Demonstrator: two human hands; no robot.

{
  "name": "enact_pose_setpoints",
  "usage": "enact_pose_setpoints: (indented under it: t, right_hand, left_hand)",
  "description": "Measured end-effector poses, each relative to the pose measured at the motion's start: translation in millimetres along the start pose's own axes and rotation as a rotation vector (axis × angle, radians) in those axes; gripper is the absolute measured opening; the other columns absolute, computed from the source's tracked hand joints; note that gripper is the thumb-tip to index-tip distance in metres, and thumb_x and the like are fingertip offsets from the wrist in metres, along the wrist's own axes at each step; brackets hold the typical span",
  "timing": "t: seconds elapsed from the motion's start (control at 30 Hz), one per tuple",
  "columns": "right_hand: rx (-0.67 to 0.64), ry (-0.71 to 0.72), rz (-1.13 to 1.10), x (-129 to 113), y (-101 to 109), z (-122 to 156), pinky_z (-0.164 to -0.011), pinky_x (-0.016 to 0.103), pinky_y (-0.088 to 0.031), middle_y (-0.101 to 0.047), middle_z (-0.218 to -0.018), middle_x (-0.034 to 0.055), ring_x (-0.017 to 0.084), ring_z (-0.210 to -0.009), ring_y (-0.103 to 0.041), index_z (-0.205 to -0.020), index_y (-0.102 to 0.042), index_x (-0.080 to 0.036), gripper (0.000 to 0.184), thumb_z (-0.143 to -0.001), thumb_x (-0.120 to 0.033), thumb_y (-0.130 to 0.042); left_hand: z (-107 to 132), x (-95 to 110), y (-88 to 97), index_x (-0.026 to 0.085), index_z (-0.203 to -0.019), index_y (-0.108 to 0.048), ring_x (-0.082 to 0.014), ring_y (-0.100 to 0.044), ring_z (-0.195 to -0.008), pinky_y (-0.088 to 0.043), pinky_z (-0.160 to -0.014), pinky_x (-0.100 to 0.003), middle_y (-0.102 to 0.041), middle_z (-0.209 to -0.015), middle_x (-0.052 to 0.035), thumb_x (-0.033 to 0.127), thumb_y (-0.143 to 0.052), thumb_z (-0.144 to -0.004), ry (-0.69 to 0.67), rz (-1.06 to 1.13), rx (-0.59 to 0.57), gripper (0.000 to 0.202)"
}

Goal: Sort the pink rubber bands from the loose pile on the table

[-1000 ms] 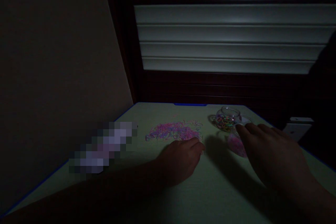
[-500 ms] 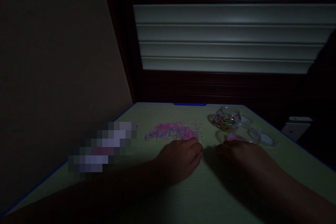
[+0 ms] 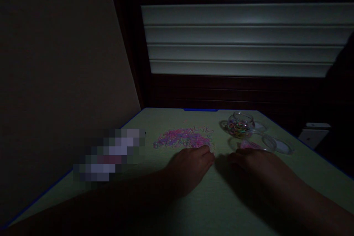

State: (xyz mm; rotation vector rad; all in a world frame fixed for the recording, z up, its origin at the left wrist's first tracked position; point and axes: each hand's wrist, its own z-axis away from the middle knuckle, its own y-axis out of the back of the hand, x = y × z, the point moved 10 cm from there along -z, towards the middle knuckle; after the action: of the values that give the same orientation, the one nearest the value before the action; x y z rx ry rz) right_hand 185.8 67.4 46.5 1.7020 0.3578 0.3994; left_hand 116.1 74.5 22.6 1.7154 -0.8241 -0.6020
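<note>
A loose pile of small pink and purple rubber bands (image 3: 185, 138) is spread over the table. My left hand (image 3: 192, 164) rests at the pile's near right edge, its fingers curled together; whatever they may hold is too small and dark to make out. To the right, my right hand (image 3: 253, 162) is also closed, fingertips bent down and pointing left. Its grip is hidden. Just beyond it is a clear container (image 3: 258, 138) with pink bands inside, partly covered by the hand. Farther back stands a round clear jar (image 3: 241, 125) of multicoloured bands.
The pale table (image 3: 204, 206) has a blue rim. Clear round lids (image 3: 282, 146) lie right of the containers. A blurred-out object (image 3: 110, 155) lies at the left beside the wall (image 3: 63, 62). A white box (image 3: 315, 134) is past the right edge. The light is dim.
My left fingers have shifted slightly at the pile's edge. My right hand stays in nearly the same place. The whole view has moved a little.
</note>
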Motion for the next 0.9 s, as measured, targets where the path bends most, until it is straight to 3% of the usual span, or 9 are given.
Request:
enact_pose_setpoints:
  t: [0.6, 0.9]
  right_hand:
    - [0.005, 0.031, 0.000, -1.6, -3.7, 1.8, -0.049, 0.022, -0.036, -0.063, -0.070, 0.0027, 0.013, -0.058, -0.057, -0.077, -0.061, -0.021, 0.023, -0.072, -0.008, -0.043]
    - [0.029, 0.063, -0.022, -3.9, -2.8, 1.0, -0.046, 0.021, -0.034, -0.063, -0.069, 0.0025, 0.012, -0.055, -0.057, -0.075, -0.061, -0.019, 0.022, -0.070, -0.007, -0.044]
  left_hand:
    - [0.8, -3.1, -9.1, 0.023, -0.095, -0.052, -0.0144, -0.051, -0.071, -0.039, -0.057, -0.025, -0.049, -0.088, -0.0001, 0.023, -0.042, -0.086, 0.014, -0.124, -0.041, 0.014]
    - [0.3, -2.7, -8.4, 0.021, -0.091, -0.051, -0.0154, -0.051, -0.071, -0.040, -0.056, -0.026, -0.048, -0.087, -0.0009, 0.021, -0.039, -0.086, 0.013, -0.155, -0.039, 0.013]
